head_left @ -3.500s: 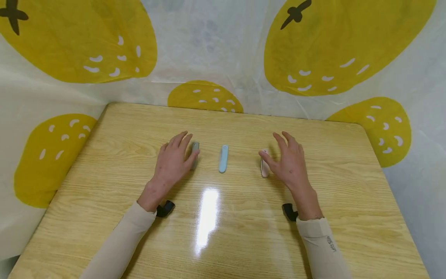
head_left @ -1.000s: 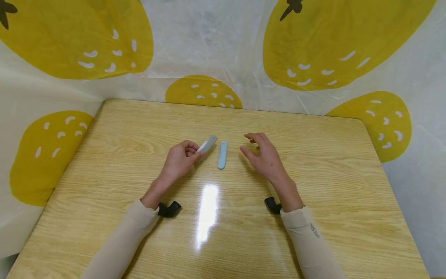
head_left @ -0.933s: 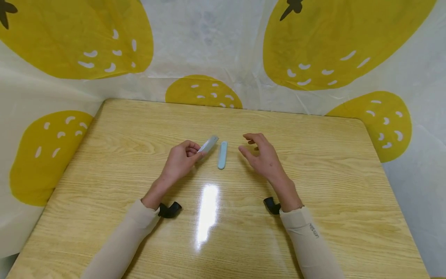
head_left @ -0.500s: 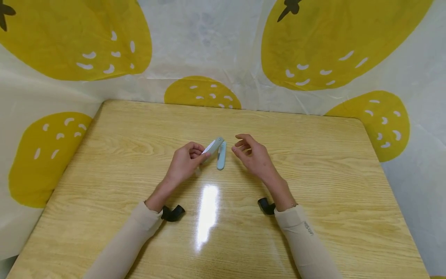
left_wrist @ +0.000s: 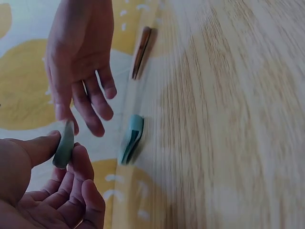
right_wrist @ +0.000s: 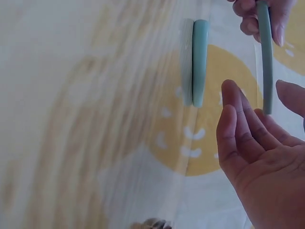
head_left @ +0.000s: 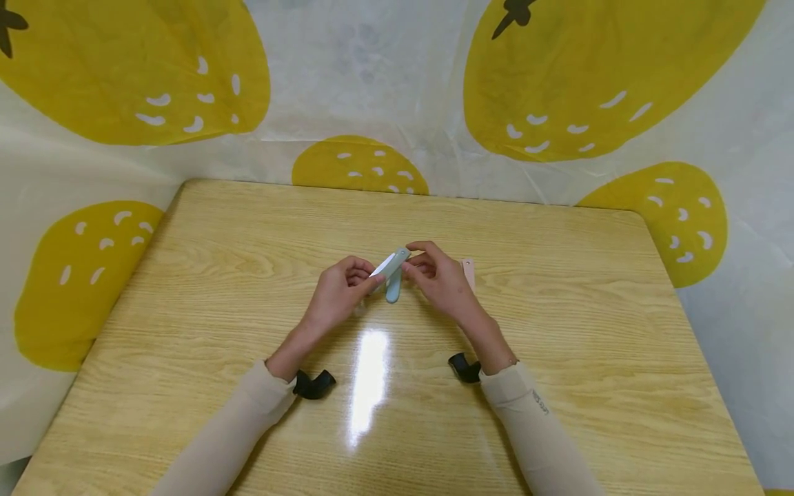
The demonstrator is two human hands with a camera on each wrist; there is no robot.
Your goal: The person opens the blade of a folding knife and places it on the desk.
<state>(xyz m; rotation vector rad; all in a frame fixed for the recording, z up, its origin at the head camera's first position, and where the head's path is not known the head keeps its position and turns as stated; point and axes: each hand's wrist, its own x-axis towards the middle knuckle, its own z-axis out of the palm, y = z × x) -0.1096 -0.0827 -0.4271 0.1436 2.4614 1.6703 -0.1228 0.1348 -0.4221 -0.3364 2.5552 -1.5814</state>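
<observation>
My left hand pinches one end of a grey-green folding knife between thumb and fingers, holding it tilted above the table. Around its far end lies my right hand; in the right wrist view the thumb stands apart from the knife and the fingers are loosely extended. Below the held knife, a light-blue folding knife lies on the table, partly hidden. A pink folding knife lies beyond my right hand, which hides part of it. Both lying knives also show in the left wrist view.
The wood-grain table has a glossy reflection near its middle. A white curtain with yellow fruit prints hangs behind it. Black wrist devices sit under both wrists.
My left hand has picked up the grey-green knife from the table and carried it right, over the blue one. My right hand has moved left to its far end, exposing the pink knife.
</observation>
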